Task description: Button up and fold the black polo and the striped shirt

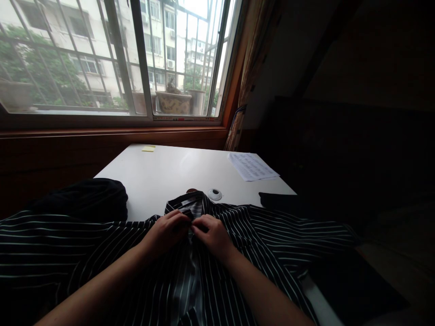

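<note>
A black shirt with thin white stripes (234, 226) lies spread on the white table, its collar toward the window and its sleeves out to both sides. Its front hangs open below the collar, showing the paler inside. My left hand (173, 224) pinches the left front edge just under the collar. Close beside it, my right hand (212, 233) grips the right front edge with thumb and forefinger. The fingertips of both hands nearly meet. Any button between them is too small or hidden to make out.
A dark bundle of cloth (98, 194) sits at the table's left, and dark fabric (277, 199) lies at the right. Printed sheets (253, 166), a yellow sticky note (148, 148) and a round cable-hole cover (215, 194) are on the white table (183, 165). Behind is a barred window.
</note>
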A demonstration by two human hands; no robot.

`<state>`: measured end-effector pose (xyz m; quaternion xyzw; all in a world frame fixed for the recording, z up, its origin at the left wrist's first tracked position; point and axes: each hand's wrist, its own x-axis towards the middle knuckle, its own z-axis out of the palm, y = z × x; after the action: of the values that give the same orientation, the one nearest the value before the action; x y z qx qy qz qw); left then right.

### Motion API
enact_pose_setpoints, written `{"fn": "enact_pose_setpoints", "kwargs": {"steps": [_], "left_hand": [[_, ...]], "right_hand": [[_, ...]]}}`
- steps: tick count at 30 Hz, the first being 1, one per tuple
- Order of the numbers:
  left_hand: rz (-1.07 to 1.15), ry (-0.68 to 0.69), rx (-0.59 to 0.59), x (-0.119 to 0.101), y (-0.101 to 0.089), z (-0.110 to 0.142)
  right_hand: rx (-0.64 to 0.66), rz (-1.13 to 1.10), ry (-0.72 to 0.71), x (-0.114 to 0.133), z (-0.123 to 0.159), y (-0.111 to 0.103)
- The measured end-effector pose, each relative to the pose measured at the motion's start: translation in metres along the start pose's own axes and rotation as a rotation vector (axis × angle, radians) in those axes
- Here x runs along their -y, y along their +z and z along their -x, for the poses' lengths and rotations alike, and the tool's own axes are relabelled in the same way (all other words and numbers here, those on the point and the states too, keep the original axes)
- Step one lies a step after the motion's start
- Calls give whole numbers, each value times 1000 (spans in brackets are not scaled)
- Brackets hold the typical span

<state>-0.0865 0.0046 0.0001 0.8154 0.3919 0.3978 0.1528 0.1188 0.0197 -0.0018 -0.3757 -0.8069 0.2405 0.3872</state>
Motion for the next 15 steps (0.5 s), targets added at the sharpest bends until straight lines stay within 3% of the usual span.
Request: {"fn": "enact_pose_setpoints", "kwargs": {"steps": [6,10,15], "left_hand": [[9,4,-44,1,0,-1],[19,4,-99,2,-4,-2],[106,-2,-51,8,-5,-1]], "right_hand": [[-9,-59,13,1,0,-1],[-81,-125,48,2,-2,-4],[-168,-148,84,-1,-2,-6]]}}
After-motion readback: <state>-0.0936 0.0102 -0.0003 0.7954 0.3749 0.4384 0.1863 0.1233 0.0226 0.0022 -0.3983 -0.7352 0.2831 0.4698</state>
